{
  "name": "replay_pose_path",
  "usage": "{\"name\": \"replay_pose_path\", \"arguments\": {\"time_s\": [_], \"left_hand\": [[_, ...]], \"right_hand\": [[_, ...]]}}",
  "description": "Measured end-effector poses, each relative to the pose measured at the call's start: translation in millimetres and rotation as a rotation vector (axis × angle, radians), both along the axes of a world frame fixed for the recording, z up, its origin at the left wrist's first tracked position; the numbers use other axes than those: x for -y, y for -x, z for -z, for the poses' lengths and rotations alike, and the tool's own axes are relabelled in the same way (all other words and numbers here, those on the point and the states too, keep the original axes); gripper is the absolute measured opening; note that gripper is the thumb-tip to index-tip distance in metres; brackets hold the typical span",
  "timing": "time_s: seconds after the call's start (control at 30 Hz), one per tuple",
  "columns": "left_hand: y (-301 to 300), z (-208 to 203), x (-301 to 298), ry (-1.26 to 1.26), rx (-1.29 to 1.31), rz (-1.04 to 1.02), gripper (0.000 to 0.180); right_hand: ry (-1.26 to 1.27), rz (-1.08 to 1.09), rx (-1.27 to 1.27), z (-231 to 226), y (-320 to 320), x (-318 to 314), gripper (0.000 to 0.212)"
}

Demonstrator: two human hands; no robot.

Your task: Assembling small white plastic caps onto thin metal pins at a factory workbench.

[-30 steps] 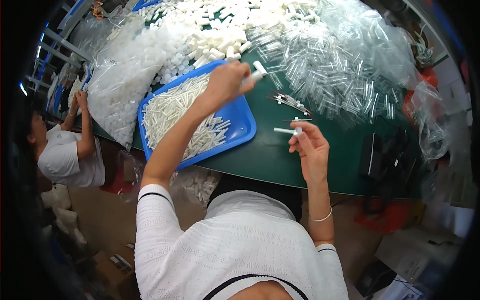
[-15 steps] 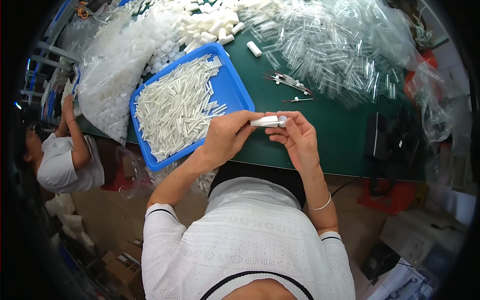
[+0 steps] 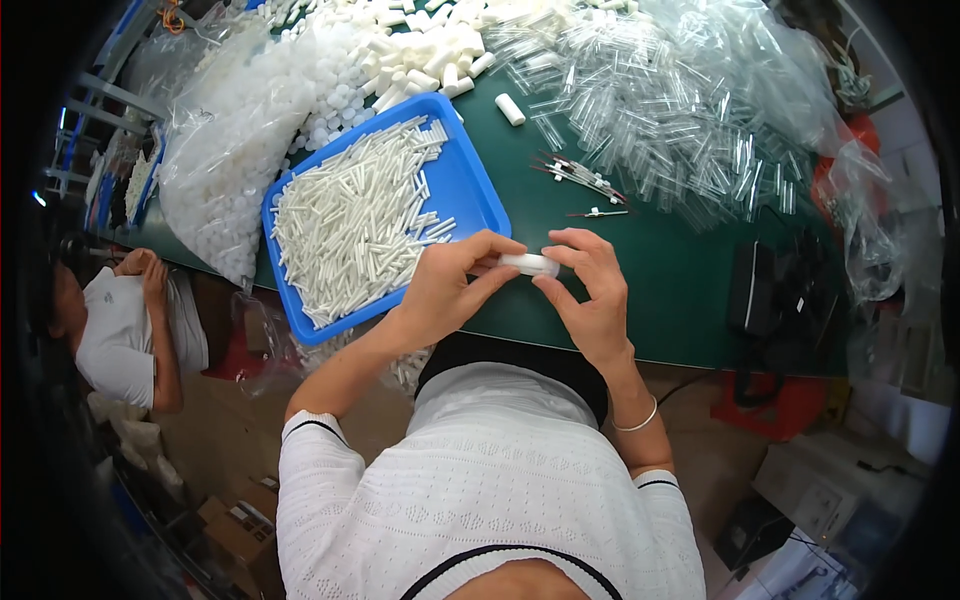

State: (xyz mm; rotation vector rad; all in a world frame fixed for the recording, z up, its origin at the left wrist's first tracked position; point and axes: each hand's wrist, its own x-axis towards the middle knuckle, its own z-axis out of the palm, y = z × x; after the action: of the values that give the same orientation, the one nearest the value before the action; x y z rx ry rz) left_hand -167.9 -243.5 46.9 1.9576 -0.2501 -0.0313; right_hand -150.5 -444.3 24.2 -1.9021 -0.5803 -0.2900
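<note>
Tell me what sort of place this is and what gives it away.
Most likely a small-parts workshop: a shallow blue plastic tray of thin white rods, a big heap of clear slender tubes, and a co-worker in a white short-sleeved top nearby.

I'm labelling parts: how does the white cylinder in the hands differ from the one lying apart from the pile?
The held cylinder is pinched between the left hand and right hand; the loose cylinder lies untouched on the green table. The held cylinder runs nearly crosswise; the loose cylinder slants more steeply. Both are white.
</note>
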Motion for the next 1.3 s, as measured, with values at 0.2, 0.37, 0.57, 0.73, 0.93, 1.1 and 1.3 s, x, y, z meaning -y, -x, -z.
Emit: {"name": "replay_pose_path", "arguments": {"time_s": [0.2,0.37,0.57,0.73,0.93,1.1,1.3], "left_hand": [[-101.3,5.5,13.2,-0.090,0.143,0.216,0.012],[-176.9,49.0,9.6,-0.820,0.700,0.160,0.021],[-128.7,9.9,13.4,-0.405,0.758,0.085,0.021],[-33.8,-2.4,12.6,0.154,-0.226,0.372,0.026],[-11.1,1.7,8.3,0.180,-0.279,0.344,0.028],[2.0,-11.6,13.5,-0.222,0.070,0.346,0.021],[1.6,-18.8,6.6,-0.047,-0.385,0.362,0.023]], "right_hand": [[0.062,0.090,0.003,-1.4,-2.5,13.2,0.022],[0.070,0.095,-0.091,-11.9,4.9,20.5,0.022],[0.008,0.115,-0.109,-11.4,-0.5,43.0,0.024],[-0.086,0.000,-0.098,-20.7,-2.1,37.1,0.024],[0.072,-0.081,-0.097,-18.4,8.2,31.4,0.025],[0.235,-0.135,0.077,-15.1,12.4,30.0,0.030],[0.056,-0.179,-0.212,-28.3,9.3,39.6,0.031]]}}
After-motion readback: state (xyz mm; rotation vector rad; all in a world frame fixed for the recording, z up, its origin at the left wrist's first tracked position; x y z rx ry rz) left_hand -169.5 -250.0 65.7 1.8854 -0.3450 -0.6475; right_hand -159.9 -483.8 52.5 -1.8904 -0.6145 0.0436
